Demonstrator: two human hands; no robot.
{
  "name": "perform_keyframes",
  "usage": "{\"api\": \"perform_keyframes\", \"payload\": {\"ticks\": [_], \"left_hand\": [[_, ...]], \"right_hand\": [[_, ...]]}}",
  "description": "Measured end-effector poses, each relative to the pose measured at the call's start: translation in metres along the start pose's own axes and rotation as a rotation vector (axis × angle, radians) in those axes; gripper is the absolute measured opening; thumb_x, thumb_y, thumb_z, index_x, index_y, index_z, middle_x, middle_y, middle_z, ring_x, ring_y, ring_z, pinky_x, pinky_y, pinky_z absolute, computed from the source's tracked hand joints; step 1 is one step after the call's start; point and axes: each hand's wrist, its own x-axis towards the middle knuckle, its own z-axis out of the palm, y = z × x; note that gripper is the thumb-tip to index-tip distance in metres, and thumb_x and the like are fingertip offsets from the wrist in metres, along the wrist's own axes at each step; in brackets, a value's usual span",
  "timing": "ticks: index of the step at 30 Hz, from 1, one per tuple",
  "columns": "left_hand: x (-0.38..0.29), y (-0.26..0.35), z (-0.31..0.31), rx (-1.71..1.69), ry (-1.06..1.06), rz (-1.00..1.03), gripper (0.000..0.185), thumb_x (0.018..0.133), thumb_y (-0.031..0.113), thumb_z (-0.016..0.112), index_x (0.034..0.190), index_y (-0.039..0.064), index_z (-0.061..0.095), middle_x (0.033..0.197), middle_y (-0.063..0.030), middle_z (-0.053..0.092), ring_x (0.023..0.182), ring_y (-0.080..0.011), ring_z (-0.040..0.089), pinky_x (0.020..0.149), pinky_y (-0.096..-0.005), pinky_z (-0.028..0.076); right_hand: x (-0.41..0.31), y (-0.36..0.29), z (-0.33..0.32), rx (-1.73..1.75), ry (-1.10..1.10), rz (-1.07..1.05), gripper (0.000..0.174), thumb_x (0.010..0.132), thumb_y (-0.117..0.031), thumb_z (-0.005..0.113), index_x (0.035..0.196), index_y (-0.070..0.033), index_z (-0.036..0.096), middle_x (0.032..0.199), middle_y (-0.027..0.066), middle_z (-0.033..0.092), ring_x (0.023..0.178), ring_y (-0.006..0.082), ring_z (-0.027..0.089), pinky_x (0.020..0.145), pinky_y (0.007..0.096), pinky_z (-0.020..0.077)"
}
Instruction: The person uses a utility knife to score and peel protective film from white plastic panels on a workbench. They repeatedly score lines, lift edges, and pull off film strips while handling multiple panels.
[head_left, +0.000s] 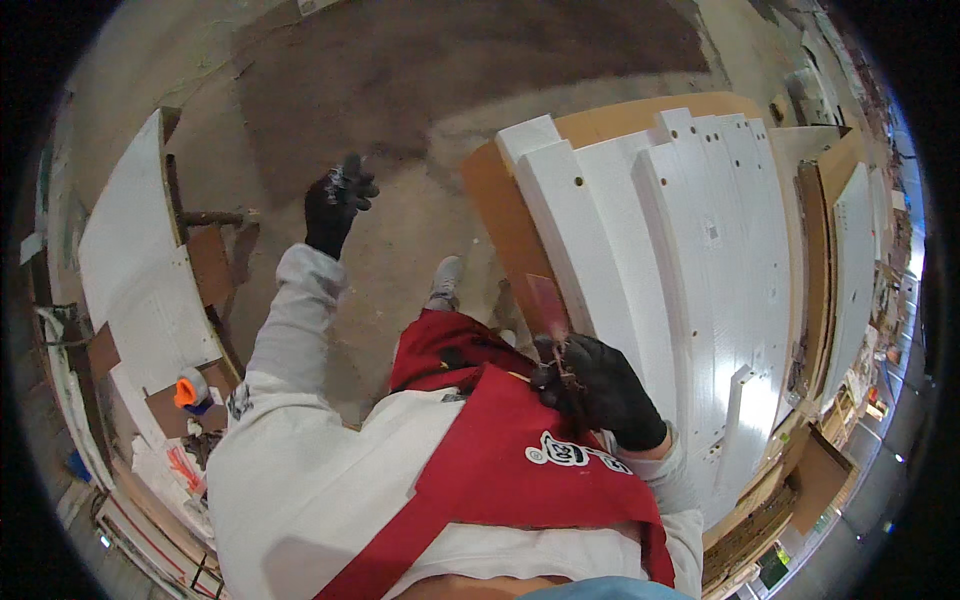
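My left hand (334, 214), in a black glove, is stretched forward over the floor with its fingers curled. Small shiny pieces (337, 182) show in it, too blurred to name. Close to my apron, my right hand (604, 386), also gloved in black, grips a see-through plastic bag (551, 304). Part of the bag sticks out past the fingers, and the pinched part looks crumpled. Beside that hand lie long white boards (615, 217) in a row, several with round holes along their edges. Brown cardboard (501, 217) shows under them.
At left stands a white panel (139, 247) with an orange-and-white tape roll (191, 390) and cardboard pieces near it. More boards and cardboard (817, 277) are stacked at far right. My shoe (448, 277) is on the concrete floor (382, 300), which has a dark patch (450, 67) ahead.
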Motion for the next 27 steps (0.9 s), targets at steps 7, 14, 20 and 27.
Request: {"api": "perform_keyframes", "payload": {"ticks": [7, 14, 20, 27], "left_hand": [[0.001, -0.227, 0.044, 1.035, -0.352, -0.213, 0.057, 0.096, 0.056, 0.037, 0.132, 0.016, 0.056, 0.137, -0.0122, 0.051, 0.125, -0.0286, 0.049, 0.102, -0.0443, 0.037], [0.059, -0.208, 0.017, 0.94, -0.579, -0.492, 0.052, 0.101, 0.046, 0.03, 0.142, 0.018, 0.045, 0.143, -0.0145, 0.048, 0.13, -0.0316, 0.047, 0.107, -0.0477, 0.038], [0.096, -0.086, 0.024, 0.698, 0.56, 0.166, 0.05, 0.094, 0.028, 0.057, 0.138, 0.006, 0.048, 0.142, -0.016, 0.048, 0.134, -0.0369, 0.039, 0.112, -0.0488, 0.029], [-0.04, 0.203, 0.05, 0.076, 0.031, 1.467, 0.057, 0.09, 0.033, 0.064, 0.136, 0.003, 0.049, 0.142, -0.0157, 0.048, 0.133, -0.0346, 0.042, 0.109, -0.0469, 0.033]], "right_hand": [[-0.022, 0.011, 0.026, -0.202, 0.149, -0.002, 0.021, 0.087, -0.012, 0.066, 0.106, -0.003, 0.061, 0.092, 0.0078, 0.064, 0.084, 0.0176, 0.061, 0.077, 0.0334, 0.0488], [-0.029, 0.027, 0.048, -0.162, 0.308, -0.084, 0.027, 0.089, -0.02, 0.066, 0.111, -0.004, 0.065, 0.095, 0.0109, 0.068, 0.088, 0.0195, 0.065, 0.082, 0.0319, 0.0491], [-0.056, 0.059, 0.042, -0.643, 0.603, -0.334, 0.03, 0.088, -0.021, 0.067, 0.114, -0.006, 0.065, 0.096, 0.0184, 0.067, 0.085, 0.0308, 0.068, 0.075, 0.037, 0.0532], [-0.083, 0.131, 0.028, -0.872, 1.311, -0.352, 0.046, 0.082, -0.028, 0.075, 0.123, -0.012, 0.062, 0.114, 0.0125, 0.06, 0.084, 0.0252, 0.066, 0.071, 0.0349, 0.054]]}}
